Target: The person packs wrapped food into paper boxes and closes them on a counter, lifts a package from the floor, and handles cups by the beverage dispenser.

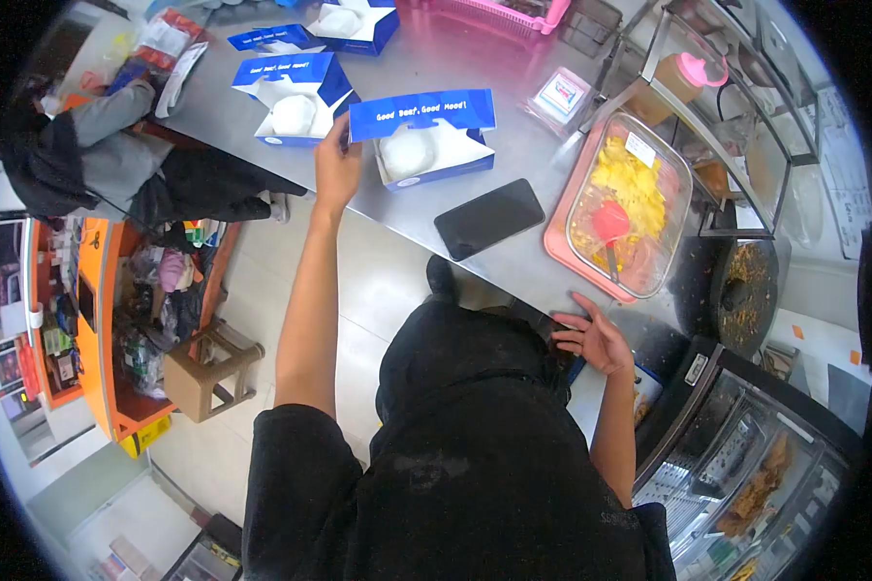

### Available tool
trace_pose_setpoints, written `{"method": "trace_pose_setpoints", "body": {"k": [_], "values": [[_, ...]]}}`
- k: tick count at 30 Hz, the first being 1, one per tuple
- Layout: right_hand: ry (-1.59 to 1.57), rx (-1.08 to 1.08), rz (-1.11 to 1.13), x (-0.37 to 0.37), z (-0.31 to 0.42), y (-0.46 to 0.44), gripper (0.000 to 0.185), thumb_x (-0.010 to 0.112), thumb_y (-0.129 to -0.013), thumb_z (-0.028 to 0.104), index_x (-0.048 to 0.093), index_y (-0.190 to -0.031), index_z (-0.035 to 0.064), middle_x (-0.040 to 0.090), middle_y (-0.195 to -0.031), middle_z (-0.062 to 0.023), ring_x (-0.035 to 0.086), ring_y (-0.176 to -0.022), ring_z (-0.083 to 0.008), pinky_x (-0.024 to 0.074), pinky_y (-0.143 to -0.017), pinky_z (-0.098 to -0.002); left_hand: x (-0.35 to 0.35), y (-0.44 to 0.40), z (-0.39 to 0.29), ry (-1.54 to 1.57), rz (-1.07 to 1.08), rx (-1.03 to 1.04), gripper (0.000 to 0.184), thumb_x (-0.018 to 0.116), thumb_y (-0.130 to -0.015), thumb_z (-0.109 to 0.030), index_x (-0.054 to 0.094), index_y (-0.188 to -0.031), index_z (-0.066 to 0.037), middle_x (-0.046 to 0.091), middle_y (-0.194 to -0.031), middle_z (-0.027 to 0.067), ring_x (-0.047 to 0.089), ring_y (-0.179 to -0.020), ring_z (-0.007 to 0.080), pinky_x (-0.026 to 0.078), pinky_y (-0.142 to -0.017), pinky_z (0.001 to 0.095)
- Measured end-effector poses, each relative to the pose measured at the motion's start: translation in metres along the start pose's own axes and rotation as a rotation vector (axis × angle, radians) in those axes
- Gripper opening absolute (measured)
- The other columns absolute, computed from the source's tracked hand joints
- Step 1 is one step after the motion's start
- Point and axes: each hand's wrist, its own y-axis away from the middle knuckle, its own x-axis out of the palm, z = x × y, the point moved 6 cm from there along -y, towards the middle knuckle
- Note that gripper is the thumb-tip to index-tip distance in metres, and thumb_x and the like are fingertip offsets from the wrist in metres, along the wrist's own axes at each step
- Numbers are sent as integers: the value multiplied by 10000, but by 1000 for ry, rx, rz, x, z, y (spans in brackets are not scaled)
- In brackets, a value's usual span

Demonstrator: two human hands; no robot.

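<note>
My left hand [336, 167] is at the left side of a blue and white paper food box [446, 174], its fingers closed on the box's edge. A round white item [407, 155] sits inside that box, whose raised flap carries white lettering. Just in front of it on the metal table lies a black phone [489, 219]. My right hand [596, 339] hangs by the table's front edge with its fingers apart and nothing in them. Nearest to it is a clear-walled container [618, 281] of yellow food, with a red spoon [610, 225] inside, on a pink tray [558, 242].
More blue boxes [305, 82] with white contents stand behind on the steel table [426, 58]. A metal rack [736, 126] and a glass-fronted cabinet [746, 474] are at right. Another person's grey sleeve [107, 116] shows at left, above a brown stool [203, 378].
</note>
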Motion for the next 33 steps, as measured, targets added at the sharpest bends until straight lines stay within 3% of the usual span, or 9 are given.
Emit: {"method": "trace_pose_setpoints", "body": {"k": [2, 11, 14, 20, 26, 33], "values": [[4, 1, -6, -1, 0, 1, 617, 444, -1024, 401, 233, -1542, 141, 506, -1392, -256, 611, -1156, -375, 495, -977, -481, 2, 5, 5, 29, 48, -85, 410, 587, -891, 51, 598, -1288, -49, 701, -1127, 175, 671, -1081, 221, 504, -886, 312], [1, 3, -8, -4, -3, 0, 644, 470, -1012, 404, 229, -1543, 133, 515, -1382, -258, 610, -1155, -381, 502, -967, -481, 6, 29, 6, 52, 123, 47, 553, 553, -830, 139, 569, -1332, -92, 636, -1263, 164, 619, -1169, 301, 498, -968, 375], [13, 2, -6, -3, -2, 0, 650, 478, -1007, 405, 233, -1543, 130, 518, -1379, -258, 611, -1154, -382, 501, -970, -481, 6, 39, -6, 54, 146, -9, 616, 541, -804, 158, 554, -1351, -125, 595, -1311, 172, 585, -1202, 339, 494, -977, 400], [17, 5, -18, -1, -2, 0, 662, 486, -1002, 421, 233, -1545, 141, 510, -1391, -246, 607, -1157, -378, 501, -973, -474, -4, 50, -6, -309, 168, 167, 704, 523, -724, 174, 575, -1343, -158, 528, -1378, 183, 539, -1218, 401, 457, -1022, 430], [31, 13, -18, -4, -3, 0, 672, 491, -996, 432, 231, -1547, 149, 504, -1400, -241, 608, -1155, -374, 499, -974, -474, -4, 47, -60, -547, 301, 440, 721, 546, -680, 116, 577, -1348, -155, 519, -1406, 155, 480, -1305, 357, 400, -1071, 438], [30, 8, -15, 0, -3, 1, 682, 496, -992, 435, 229, -1549, 144, 494, -1408, -246, 606, -1160, -369, 498, -975, -472, 34, 54, -99, -449, 418, 479, 686, 653, -701, -12, 560, -1365, -156, 565, -1382, 112, 495, -1292, 353, 390, -1073, 453]]}}
